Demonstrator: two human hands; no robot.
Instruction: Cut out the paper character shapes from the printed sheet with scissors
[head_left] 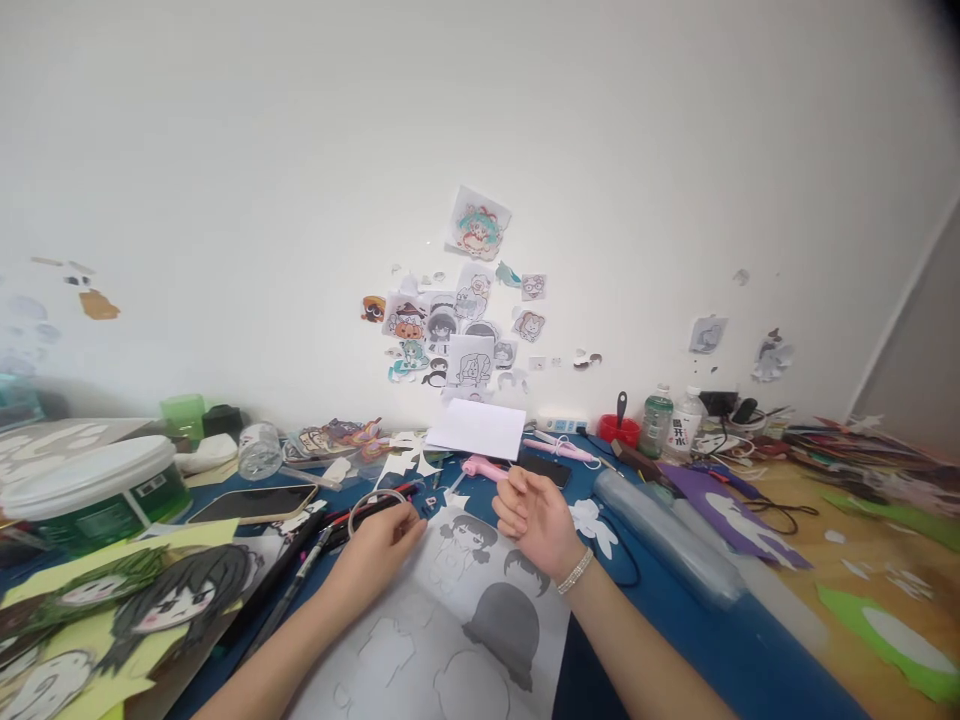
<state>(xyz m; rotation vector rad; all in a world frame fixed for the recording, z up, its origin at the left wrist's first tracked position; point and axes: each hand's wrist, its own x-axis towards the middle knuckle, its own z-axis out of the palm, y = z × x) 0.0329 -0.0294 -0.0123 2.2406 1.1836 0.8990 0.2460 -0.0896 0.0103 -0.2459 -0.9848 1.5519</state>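
Printed sheet: A white paper sheet printed with grey cartoon figures and round outlines (439,635) is lying on the blue table mat (750,655), spreading between both forearms and running out of view at the bottom.

Weight and feel: The paper is looking thin and light, probably bending easily and offering little stiffness; creasing or tearing is appearing the main danger, more so than slipping.

Where to hold: Its plain outer edges are seeming the safest grip, with flat fingers supporting it from below and sparing the printed figures.

Left hand: The bare left hand (391,538) is resting low near the sheet's upper left edge, its fingers bending inward and its thumb lying alongside; whether it is pinching the paper, the view is not telling.

Right hand: The bare right hand (534,520), wearing a sparkling pale bracelet (574,572), is poising above the sheet's upper right, fingers folding loosely toward the thumb; whether anything is sitting between them cannot be told.

Pink tool: A glossy pink plastic tool (482,467) is showing just beyond the right fingertips, contact being unclear.

Behind: A blank white sheet (477,428) is standing out beyond the pink tool, before the wall.
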